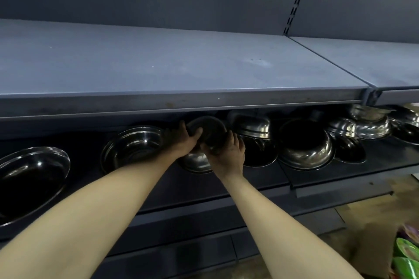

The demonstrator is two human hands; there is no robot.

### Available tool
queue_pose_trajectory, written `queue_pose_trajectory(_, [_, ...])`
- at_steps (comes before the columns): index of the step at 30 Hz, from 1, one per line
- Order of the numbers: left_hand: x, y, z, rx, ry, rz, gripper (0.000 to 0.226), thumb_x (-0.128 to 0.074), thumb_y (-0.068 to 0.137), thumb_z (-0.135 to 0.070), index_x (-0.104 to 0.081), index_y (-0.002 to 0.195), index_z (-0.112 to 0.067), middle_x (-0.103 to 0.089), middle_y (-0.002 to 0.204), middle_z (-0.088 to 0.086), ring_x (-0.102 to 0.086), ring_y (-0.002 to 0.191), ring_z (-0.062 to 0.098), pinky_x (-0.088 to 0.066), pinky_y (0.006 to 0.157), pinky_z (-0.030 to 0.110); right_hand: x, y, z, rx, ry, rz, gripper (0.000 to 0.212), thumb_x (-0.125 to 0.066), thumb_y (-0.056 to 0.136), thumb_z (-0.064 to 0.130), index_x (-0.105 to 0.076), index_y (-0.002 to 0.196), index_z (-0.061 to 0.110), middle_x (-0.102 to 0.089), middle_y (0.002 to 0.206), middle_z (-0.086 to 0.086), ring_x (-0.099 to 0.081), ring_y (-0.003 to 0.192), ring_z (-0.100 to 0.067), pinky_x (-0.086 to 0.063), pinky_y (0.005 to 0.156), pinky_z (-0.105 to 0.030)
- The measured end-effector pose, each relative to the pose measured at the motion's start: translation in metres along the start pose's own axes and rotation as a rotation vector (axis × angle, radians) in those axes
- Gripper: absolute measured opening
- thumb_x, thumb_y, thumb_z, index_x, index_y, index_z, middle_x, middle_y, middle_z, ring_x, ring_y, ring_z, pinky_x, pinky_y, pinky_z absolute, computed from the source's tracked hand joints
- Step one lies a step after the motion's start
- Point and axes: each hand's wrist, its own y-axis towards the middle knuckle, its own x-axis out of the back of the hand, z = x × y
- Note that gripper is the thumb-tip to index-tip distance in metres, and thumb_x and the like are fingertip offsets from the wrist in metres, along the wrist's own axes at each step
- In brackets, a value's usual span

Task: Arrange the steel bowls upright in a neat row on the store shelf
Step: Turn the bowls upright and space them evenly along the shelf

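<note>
On the lower shelf [317, 179] both hands, left hand [184, 140] and right hand [226, 154], grip a tilted bowl [209, 130] by its rim, mid-placement; next it likely needs setting upright beside the neighbouring bowl [133, 145]

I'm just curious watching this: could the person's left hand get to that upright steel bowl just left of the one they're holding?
Probably yes. The left hand grips the held bowl right beside the upright bowl, and nothing lies between them, though the shelf above hangs low and the hand would first have to let go.
</note>
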Motion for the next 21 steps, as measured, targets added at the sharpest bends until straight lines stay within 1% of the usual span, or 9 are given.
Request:
queue_pose_trajectory(2, [-0.001,-0.008,-0.005,-0.003,-0.054,-0.088,0.089,-0.035,0.084,-0.078,-0.032,0.148,-0.016,-0.052,0.14,0.019,-0.048,0.128,0.04,-0.041,0.105,0.048,0.005,0.001,0.001,0.01,0.056,-0.033,0.107,-0.069,0.083,0.067,-0.023,0.163,0.012,-0.026,0.17,-0.005,-0.014,0.158,-0.028,-0.016,0.128,-0.044])
queue_pose_trajectory(4, [-0.004,-0.022,-0.012,-0.015,-0.139,-0.187,0.076,-0.041,0.088,-0.07,-0.038,0.144,-0.018,-0.053,0.137,0.017,-0.052,0.124,0.038,-0.045,0.101,0.047,0.012,-0.003,0.001,0.054,0.118,-0.072,0.104,-0.072,0.084,0.063,-0.025,0.163,0.014,-0.025,0.17,-0.004,-0.013,0.158,-0.026,-0.015,0.128,-0.043])
queue_pose_trajectory(8, [-0.013,-0.047,-0.021,0.049,-0.348,-0.299,0.062,-0.045,0.095,-0.055,-0.035,0.144,-0.018,-0.048,0.14,0.018,-0.051,0.124,0.04,-0.045,0.101,0.047,0.036,-0.015,-0.008,0.187,0.045,-0.081,0.102,-0.069,0.086,0.062,-0.019,0.165,0.021,-0.017,0.172,0.003,-0.01,0.158,-0.026,-0.015,0.125,-0.043])
queue_pose_trajectory(11, [-0.016,-0.067,-0.029,0.077,-0.462,-0.416,0.06,-0.046,0.096,-0.052,-0.033,0.143,-0.017,-0.039,0.144,0.021,-0.047,0.127,0.041,-0.041,0.103,0.045,0.053,-0.017,-0.019,0.298,-0.031,-0.069,0.101,-0.074,0.086,0.052,-0.018,0.165,0.02,-0.018,0.172,0.003,-0.018,0.155,-0.029,-0.019,0.121,-0.041])
queue_pose_trajectory(14, [-0.015,-0.086,-0.036,0.151,-0.658,-0.43,0.067,-0.038,0.096,-0.061,-0.022,0.153,-0.03,-0.022,0.157,0.016,-0.037,0.138,0.037,-0.032,0.111,0.039,0.063,-0.021,-0.03,0.424,0.065,-0.118,0.099,-0.082,0.083,0.027,-0.025,0.163,0.015,-0.024,0.17,0.002,-0.03,0.146,-0.027,-0.029,0.119,-0.037])
queue_pose_trajectory(16, [-0.015,-0.096,-0.034,0.192,-0.83,-0.418,0.075,-0.031,0.085,-0.08,-0.027,0.151,-0.043,-0.017,0.16,0.009,-0.035,0.14,0.034,-0.032,0.114,0.042,0.068,-0.025,-0.035,0.474,0.206,-0.093,0.094,-0.079,0.085,0.012,-0.027,0.162,0.016,-0.024,0.17,0.004,-0.027,0.146,-0.022,-0.025,0.12,-0.024])
queue_pose_trajectory(18, [-0.017,-0.103,-0.026,0.211,-0.987,-0.417,0.088,-0.028,0.065,-0.098,-0.037,0.14,-0.053,-0.027,0.157,0.002,-0.041,0.137,0.03,-0.04,0.109,0.049,0.073,-0.032,-0.038,0.478,0.349,-0.037,0.084,-0.074,0.089,0.006,-0.033,0.161,0.02,-0.029,0.168,0.006,-0.026,0.149,-0.017,-0.021,0.119,-0.019])
queue_pose_trajectory(19, [-0.02,-0.104,-0.021,0.207,-1.033,-0.423,0.092,-0.029,0.059,-0.101,-0.039,0.137,-0.054,-0.035,0.154,0.001,-0.045,0.135,0.027,-0.043,0.107,0.049,0.076,-0.036,-0.038,0.453,0.449,-0.013,0.077,-0.071,0.091,0.006,-0.038,0.158,0.022,-0.036,0.164,0.006,-0.03,0.149,-0.014,-0.024,0.12,-0.022])
queue_pose_trajectory(21, [-0.021,-0.109,-0.017,0.181,-1.072,-0.433,0.093,-0.03,0.056,-0.102,-0.041,0.133,-0.053,-0.048,0.146,-0.005,-0.051,0.13,0.023,-0.043,0.107,0.048,0.082,-0.046,-0.035,0.33,0.695,0.022,0.06,-0.067,0.093,0.007,-0.048,0.148,0.025,-0.053,0.149,0.007,-0.046,0.14,-0.008,-0.036,0.118,-0.027])
